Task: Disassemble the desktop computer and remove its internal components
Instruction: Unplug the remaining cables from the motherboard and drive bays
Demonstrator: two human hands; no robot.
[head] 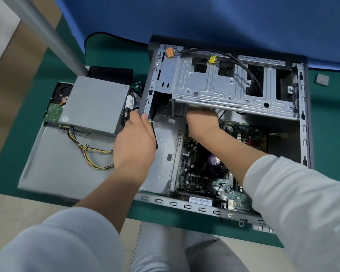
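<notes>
An open grey desktop case point(303, 122) lies on its side on the green table. Inside it I see the green motherboard point(202, 173) and, across the far half, a metal drive cage point(230, 85). My left hand point(134, 142) grips the case's left wall, thumb over its edge. My right hand point(201, 119) reaches in under the front lip of the drive cage; its fingers are hidden there. A grey power supply point(94, 105) with yellow and black wires point(90, 154) lies outside, on the removed side panel point(53, 163).
A hard drive point(56, 101) sits beside the power supply. Black cables with orange and yellow plugs point(170, 53) run over the cage. Blue cloth point(204, 18) covers the far table. A small grey block point(322, 79) lies at the right. A metal pole point(51, 36) slants at the left.
</notes>
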